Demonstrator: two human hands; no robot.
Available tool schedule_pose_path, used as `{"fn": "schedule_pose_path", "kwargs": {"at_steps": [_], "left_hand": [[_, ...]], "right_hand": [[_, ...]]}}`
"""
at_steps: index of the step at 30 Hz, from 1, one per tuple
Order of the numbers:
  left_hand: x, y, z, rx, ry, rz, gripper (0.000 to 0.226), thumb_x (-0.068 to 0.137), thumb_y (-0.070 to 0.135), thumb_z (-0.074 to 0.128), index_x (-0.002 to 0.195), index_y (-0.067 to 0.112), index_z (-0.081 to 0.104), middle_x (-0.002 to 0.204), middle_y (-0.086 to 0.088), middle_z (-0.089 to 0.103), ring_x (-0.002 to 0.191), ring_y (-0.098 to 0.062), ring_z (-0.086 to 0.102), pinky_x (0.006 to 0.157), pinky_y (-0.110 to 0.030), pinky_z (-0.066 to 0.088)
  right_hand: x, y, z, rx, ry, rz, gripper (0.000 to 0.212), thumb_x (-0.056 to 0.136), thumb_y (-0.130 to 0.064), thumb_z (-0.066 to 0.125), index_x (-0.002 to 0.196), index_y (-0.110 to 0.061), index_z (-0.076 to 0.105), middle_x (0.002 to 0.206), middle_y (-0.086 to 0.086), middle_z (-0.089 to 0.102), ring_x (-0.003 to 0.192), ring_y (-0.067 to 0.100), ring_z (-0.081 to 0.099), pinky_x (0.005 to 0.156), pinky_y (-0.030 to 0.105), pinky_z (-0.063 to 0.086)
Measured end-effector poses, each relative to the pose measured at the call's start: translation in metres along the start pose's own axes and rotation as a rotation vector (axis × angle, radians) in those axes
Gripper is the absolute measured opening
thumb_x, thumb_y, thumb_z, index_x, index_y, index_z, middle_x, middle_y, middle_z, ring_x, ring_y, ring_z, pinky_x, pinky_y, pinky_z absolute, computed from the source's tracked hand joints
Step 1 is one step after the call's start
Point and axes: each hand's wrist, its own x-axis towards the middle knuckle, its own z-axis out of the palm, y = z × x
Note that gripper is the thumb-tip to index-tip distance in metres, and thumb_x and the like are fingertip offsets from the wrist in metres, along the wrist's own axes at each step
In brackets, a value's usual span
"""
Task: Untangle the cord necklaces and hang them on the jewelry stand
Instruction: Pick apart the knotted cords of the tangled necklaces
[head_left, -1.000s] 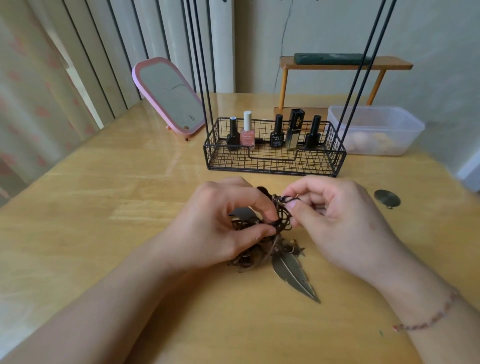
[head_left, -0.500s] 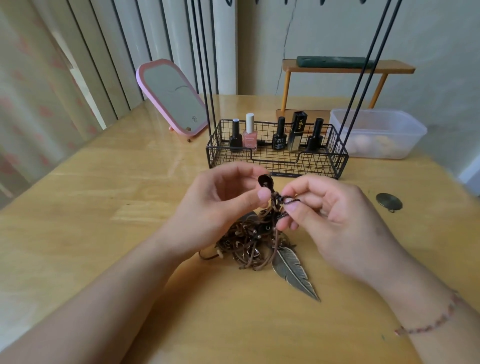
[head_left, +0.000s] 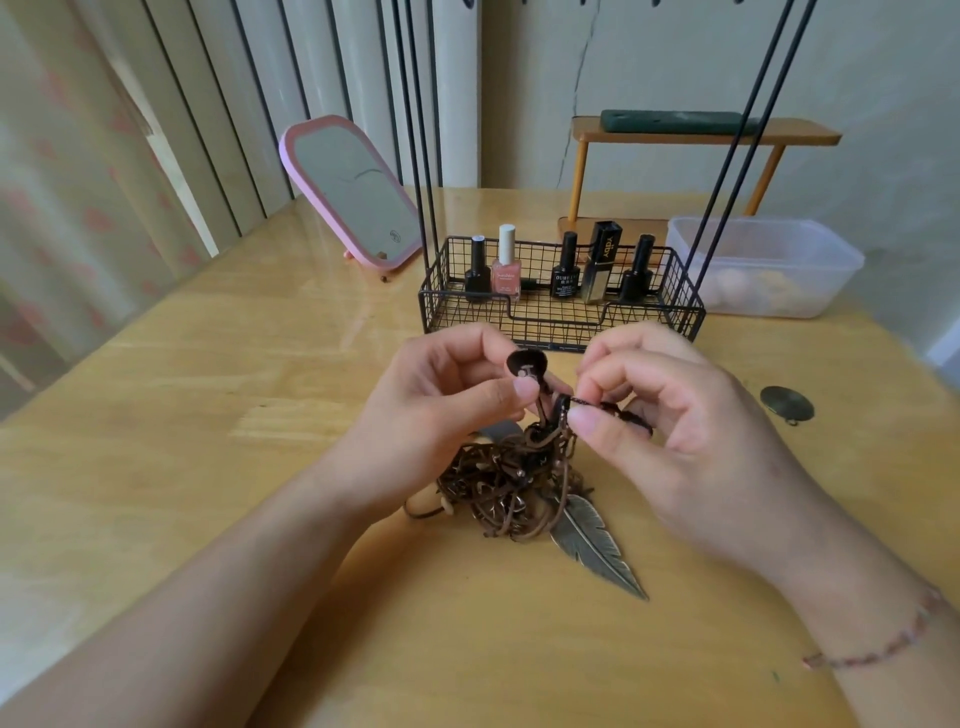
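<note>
Above table, left hand (head_left: 441, 410) pinching dark pendant (head_left: 525, 362), right hand (head_left: 670, 415) pinching cord (head_left: 584, 402)

necklace tangle (head_left: 511, 488) on table (head_left: 208, 415), jewelry stand (head_left: 561, 306) behind it; mirror (head_left: 353, 192) left

You're seated at a light wooden table (head_left: 156, 415). Far left, a pink-framed mirror (head_left: 350, 195) leans back, tilted. At the far right stands a clear plastic box (head_left: 763, 265) with pale items inside, too blurred to name. Behind it, a small wooden shelf (head_left: 701, 137) on orange legs holds a dark green bar (head_left: 675, 120). Vertical blinds (head_left: 208, 114) fill the far left.
</note>
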Motion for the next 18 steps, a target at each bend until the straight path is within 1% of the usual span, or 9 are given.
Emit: {"fn": "schedule_pose_path", "kwargs": {"at_steps": [2,4,5,7,10,13,14,16,18], "left_hand": [[-0.0004,0.0014,-0.0025,-0.033,-0.065,-0.043,0.004,0.077,0.016,0.071,0.079,0.017,0.067,0.092,-0.009,0.074,0.079,-0.020,0.064,0.074,-0.028,0.055],[-0.0003,0.0025,-0.0041,-0.070,-0.131,-0.061,0.015,0.075,0.021,0.076,0.085,0.014,0.067,0.097,-0.014,0.069,0.081,-0.020,0.061,0.077,-0.030,0.052],[-0.0003,0.0032,-0.0040,-0.083,-0.153,-0.067,0.022,0.076,0.027,0.078,0.089,0.013,0.067,0.098,-0.018,0.065,0.082,-0.021,0.060,0.078,-0.031,0.051],[-0.0003,0.0030,-0.0040,-0.076,-0.149,-0.082,0.026,0.079,0.032,0.075,0.094,0.012,0.066,0.095,-0.017,0.060,0.083,-0.020,0.057,0.078,-0.032,0.049],[0.0005,0.0012,-0.0029,-0.010,-0.134,-0.092,0.016,0.082,0.023,0.066,0.096,0.016,0.068,0.088,-0.004,0.062,0.078,-0.015,0.057,0.077,-0.028,0.050],[0.0004,0.0016,-0.0033,-0.034,-0.200,-0.100,0.018,0.081,0.020,0.067,0.098,0.015,0.068,0.089,0.002,0.062,0.082,-0.011,0.057,0.077,-0.024,0.049],[0.0006,0.0030,-0.0035,-0.069,-0.221,-0.111,0.021,0.081,0.025,0.070,0.099,0.015,0.068,0.091,0.003,0.062,0.084,-0.010,0.057,0.078,-0.024,0.049],[0.0014,0.0048,-0.0039,-0.144,-0.238,-0.145,0.035,0.082,0.046,0.068,0.099,0.016,0.068,0.092,0.004,0.062,0.087,-0.009,0.056,0.078,-0.025,0.049],[0.0019,0.0053,-0.0047,-0.193,-0.232,-0.173,0.043,0.082,0.054,0.065,0.098,0.014,0.067,0.091,0.001,0.062,0.085,-0.011,0.057,0.077,-0.025,0.050]], "right_hand": [[0.0002,0.0007,0.0001,-0.003,0.014,-0.008,0.006,0.084,-0.026,0.063,0.079,-0.027,0.062,0.099,-0.012,0.056,0.095,0.016,0.058,0.072,0.020,0.051],[-0.0007,0.0004,0.0003,-0.017,0.022,-0.015,0.006,0.086,-0.026,0.062,0.080,-0.028,0.061,0.088,-0.010,0.060,0.088,0.016,0.060,0.068,0.028,0.051],[-0.0008,-0.0001,0.0005,-0.028,0.025,-0.019,0.006,0.086,-0.026,0.061,0.081,-0.028,0.061,0.083,-0.010,0.062,0.083,0.014,0.061,0.066,0.029,0.051],[-0.0007,-0.0011,0.0011,-0.067,0.029,-0.041,0.005,0.086,-0.026,0.061,0.081,-0.027,0.061,0.079,-0.011,0.062,0.077,0.011,0.060,0.063,0.025,0.048],[-0.0006,-0.0015,0.0017,-0.121,0.014,-0.076,0.004,0.086,-0.023,0.062,0.082,-0.024,0.062,0.073,-0.013,0.060,0.075,0.005,0.057,0.063,0.013,0.042],[-0.0012,-0.0016,0.0011,-0.113,-0.005,-0.093,0.003,0.086,-0.021,0.062,0.084,-0.022,0.064,0.075,-0.016,0.059,0.076,0.003,0.057,0.066,0.009,0.040],[-0.0014,-0.0014,0.0006,-0.097,-0.006,-0.087,0.004,0.086,-0.020,0.062,0.085,-0.023,0.065,0.075,-0.016,0.060,0.077,0.004,0.058,0.065,0.010,0.041],[-0.0017,-0.0011,0.0001,-0.074,-0.006,-0.079,0.005,0.087,-0.021,0.061,0.086,-0.023,0.065,0.075,-0.014,0.060,0.077,0.009,0.059,0.064,0.013,0.042],[-0.0018,-0.0009,0.0003,-0.060,-0.016,-0.078,0.007,0.088,-0.021,0.061,0.087,-0.025,0.066,0.077,-0.011,0.062,0.077,0.013,0.059,0.063,0.019,0.046]]}}
